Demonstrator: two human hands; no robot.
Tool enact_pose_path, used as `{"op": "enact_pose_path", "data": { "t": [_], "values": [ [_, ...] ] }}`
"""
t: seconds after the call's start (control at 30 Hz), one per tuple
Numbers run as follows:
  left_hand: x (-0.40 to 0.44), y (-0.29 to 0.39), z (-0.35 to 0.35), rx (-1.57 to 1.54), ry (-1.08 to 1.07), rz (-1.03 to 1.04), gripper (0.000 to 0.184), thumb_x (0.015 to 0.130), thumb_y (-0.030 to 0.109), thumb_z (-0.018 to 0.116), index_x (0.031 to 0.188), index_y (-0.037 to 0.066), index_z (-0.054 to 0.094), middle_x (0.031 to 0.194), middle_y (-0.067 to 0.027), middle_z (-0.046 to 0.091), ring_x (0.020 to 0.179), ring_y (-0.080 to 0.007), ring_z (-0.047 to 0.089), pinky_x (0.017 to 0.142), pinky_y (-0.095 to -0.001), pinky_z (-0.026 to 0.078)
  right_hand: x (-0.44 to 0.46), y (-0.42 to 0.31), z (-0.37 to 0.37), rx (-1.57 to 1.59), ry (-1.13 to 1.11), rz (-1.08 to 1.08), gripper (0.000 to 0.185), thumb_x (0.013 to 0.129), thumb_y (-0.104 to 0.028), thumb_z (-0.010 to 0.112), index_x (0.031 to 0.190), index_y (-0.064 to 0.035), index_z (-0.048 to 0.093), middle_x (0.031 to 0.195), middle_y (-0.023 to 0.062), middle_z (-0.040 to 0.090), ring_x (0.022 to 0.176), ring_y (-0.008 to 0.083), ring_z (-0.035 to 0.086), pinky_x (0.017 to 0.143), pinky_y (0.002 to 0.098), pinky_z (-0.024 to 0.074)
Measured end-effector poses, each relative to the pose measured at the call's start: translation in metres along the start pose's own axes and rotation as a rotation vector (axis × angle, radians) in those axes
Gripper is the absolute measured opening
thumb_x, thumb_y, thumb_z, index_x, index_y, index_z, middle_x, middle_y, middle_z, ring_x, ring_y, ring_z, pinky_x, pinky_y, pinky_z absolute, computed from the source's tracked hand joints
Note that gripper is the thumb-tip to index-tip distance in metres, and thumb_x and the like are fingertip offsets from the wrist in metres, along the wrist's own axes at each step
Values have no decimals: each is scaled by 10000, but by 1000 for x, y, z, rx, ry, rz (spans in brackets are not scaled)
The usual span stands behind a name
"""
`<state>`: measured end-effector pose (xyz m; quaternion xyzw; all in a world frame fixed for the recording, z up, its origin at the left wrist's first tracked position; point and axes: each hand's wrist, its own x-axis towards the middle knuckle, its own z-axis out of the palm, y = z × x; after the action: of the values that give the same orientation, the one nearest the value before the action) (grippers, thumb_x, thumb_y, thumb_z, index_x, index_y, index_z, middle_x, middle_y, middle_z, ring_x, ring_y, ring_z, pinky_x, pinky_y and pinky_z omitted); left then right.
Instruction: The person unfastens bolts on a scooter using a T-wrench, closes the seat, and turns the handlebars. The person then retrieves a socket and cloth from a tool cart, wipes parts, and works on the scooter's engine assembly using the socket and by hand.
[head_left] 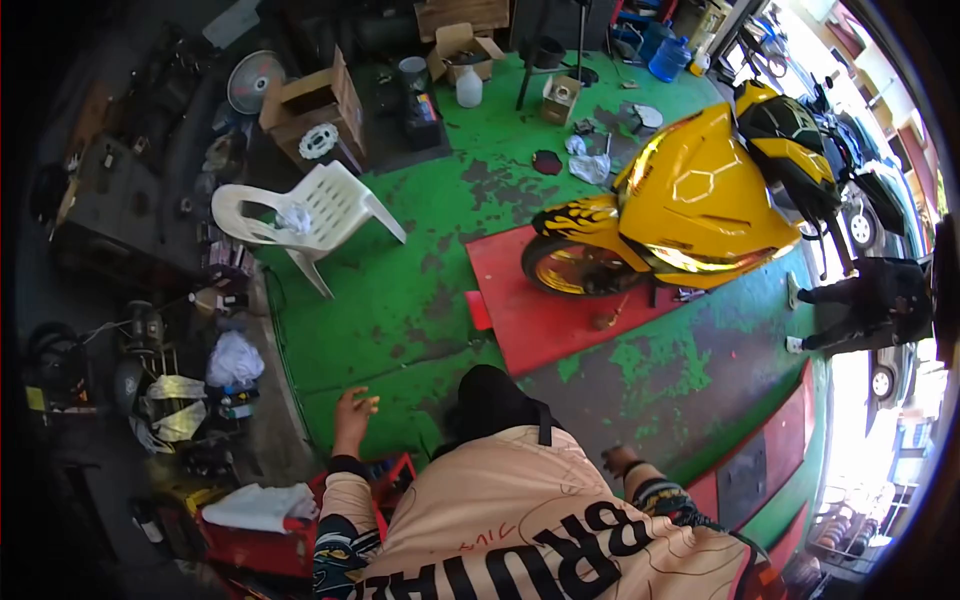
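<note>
Over the green floor, to the left of the black item, my left hand is raised with its fingers apart and nothing in it. My right hand is low on the other side of my body, its fingers loosely apart and no object visible in it. Between the hands is a black item at the edge of my printed shirt. A red tool cart with a white cloth on it stands beside my left forearm.
A yellow motorcycle has its front wheel on a red platform. A white plastic chair stands at upper left, near cardboard boxes. At the right, a person in dark clothes stands near the bright opening. Parts clutter the left side.
</note>
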<state>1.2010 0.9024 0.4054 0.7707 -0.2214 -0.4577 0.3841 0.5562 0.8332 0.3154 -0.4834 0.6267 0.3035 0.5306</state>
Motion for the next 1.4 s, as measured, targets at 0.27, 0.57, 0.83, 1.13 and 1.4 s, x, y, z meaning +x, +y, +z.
{"op": "enact_pose_path", "data": {
  "t": [0.27, 0.57, 0.83, 1.13, 1.4],
  "values": [
    [150, 124, -26, -70, -80, 150, 345, 934, 30, 550, 1273, 0, 489, 1080, -145, 708, 788, -143, 687, 676, -262, 511, 32, -149, 40, -350, 26, -363, 275, 935, -238, 517, 1081, -73, 681, 890, 75, 722, 726, 218, 691, 599, 347, 568],
    [315, 144, -111, 249, -162, 138, 357, 895, -12, 523, 1251, -3, 498, 980, -158, 718, 693, -157, 670, 595, -270, 509, 76, -402, -143, 214, 258, -205, 334, 904, -313, 566, 968, -11, 692, 748, 105, 696, 603, 200, 642, 570, 352, 517],
    [327, 95, -166, 307, -180, -360, 309, 851, 74, 595, 1149, -6, 589, 843, -127, 671, 651, -192, 643, 530, -314, 493, 45, -582, -307, 540, 563, -552, 289, 902, -248, 571, 978, 8, 681, 799, 151, 701, 742, 251, 690, 701, 381, 534],
    [566, 200, -155, 218, -372, -124, 385, 840, 77, 620, 1209, -14, 561, 868, -105, 667, 667, -194, 650, 525, -317, 501, 83, -557, -261, 784, 525, -108, 282, 919, -235, 579, 1014, 12, 680, 784, 116, 707, 714, 200, 683, 662, 348, 533],
    [769, 487, -45, 518, -308, 56, 418, 859, 51, 608, 1265, 46, 514, 929, -82, 663, 702, -147, 635, 534, -279, 494, 110, -585, -276, 1083, 640, 108, 305, 871, -269, 598, 986, -3, 692, 837, 165, 718, 786, 283, 711, 753, 386, 540]
  ]
}}
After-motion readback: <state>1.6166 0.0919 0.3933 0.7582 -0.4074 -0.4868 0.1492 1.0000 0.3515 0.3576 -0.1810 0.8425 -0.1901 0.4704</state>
